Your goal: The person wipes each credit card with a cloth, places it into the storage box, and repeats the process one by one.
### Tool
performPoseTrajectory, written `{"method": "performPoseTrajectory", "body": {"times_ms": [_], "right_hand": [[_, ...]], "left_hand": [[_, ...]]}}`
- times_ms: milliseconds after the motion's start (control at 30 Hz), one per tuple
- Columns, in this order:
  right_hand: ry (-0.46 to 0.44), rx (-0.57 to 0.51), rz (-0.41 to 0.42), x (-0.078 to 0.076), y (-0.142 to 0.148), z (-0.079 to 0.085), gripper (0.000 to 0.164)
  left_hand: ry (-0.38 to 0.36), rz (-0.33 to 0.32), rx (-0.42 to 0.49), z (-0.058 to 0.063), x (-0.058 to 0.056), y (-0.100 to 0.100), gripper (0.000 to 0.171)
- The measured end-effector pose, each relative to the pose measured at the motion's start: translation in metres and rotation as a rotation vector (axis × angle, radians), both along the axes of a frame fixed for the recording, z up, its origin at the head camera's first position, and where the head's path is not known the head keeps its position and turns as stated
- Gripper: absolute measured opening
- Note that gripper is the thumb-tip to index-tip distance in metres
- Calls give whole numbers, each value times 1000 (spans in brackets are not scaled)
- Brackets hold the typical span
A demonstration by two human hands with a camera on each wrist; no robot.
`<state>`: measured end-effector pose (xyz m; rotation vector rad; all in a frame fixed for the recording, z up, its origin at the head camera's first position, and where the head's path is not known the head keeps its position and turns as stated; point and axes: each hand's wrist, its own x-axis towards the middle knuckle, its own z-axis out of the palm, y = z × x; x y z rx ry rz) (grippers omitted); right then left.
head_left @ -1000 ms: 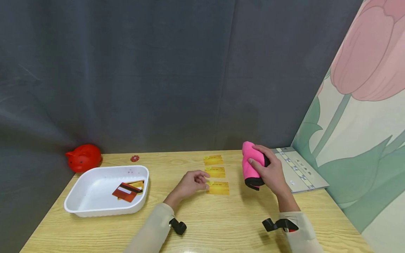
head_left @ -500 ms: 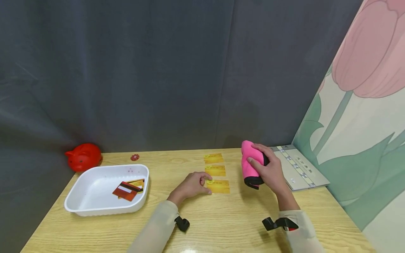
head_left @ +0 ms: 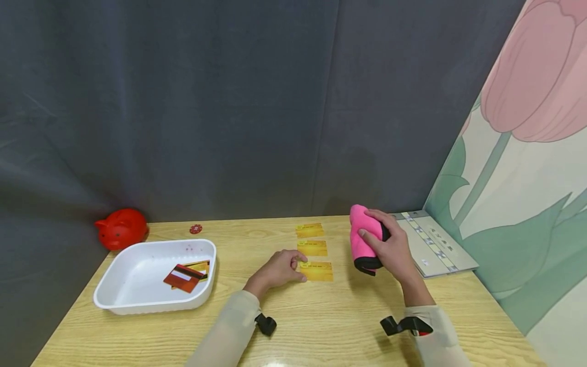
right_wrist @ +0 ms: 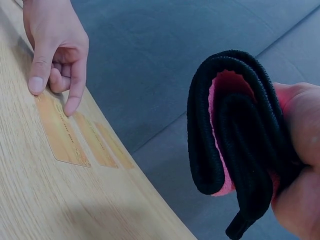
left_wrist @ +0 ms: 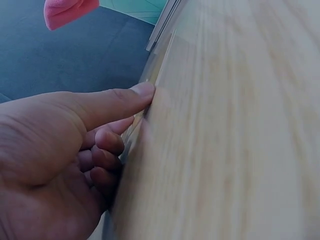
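Three gold bank cards lie in a column on the wooden table, the nearest card [head_left: 317, 271] flat at my left hand [head_left: 278, 270]. My left thumb [right_wrist: 39, 82] and index finger span that card's left end, one at each long edge, while the other fingers curl under the palm. Above the table, my right hand [head_left: 390, 248] grips a folded pink towel [head_left: 361, 235] with black trim, thumb on the near side. Its layered black edges [right_wrist: 227, 125] show in the right wrist view. The middle card [head_left: 313, 248] and the far card [head_left: 309, 230] lie just beyond the left fingers.
A white plastic tub [head_left: 133, 275] on the left holds an orange-red card [head_left: 183, 279] over a gold one. Behind it sit a red piggy bank [head_left: 121, 229] and a red poker chip [head_left: 195, 229]. A pale album-like book [head_left: 437, 244] lies by the right wall.
My left hand has shifted slightly right, its thumb and index finger now at the edges of the nearest bank card. The right hand with the towel has stayed nearly still.
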<state>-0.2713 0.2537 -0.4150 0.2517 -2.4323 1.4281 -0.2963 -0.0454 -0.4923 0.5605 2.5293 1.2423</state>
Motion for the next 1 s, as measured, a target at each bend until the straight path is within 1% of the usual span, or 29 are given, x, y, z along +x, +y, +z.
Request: {"method": "performPoseTrajectory", "body": {"times_ms": [167,233,333,600,800,933,1000], "right_hand": [[5,-4,10,0,-1,0,56],[-1,-5,12,0,-1,0,57],[-6,-5,12,0,0,-1,57],[-7,-1,11,1,-1,1,55],[-1,-1,3,2,0,-1,55],[22,-11,7,2,0,0,55],[27,-15,6,2,0,1,55]], "left_hand": [[-33,1,-27,3,1,2,43],[-45,2,-25,4,2,2,44],[-42,6,-17,3,4,3,44],[7,-2,17,0,8,2,42],[57,-39,28,0,7,2,45],[103,-55,22,1,5,-3,44],[98,-54,48,2,5,-8,41]]}}
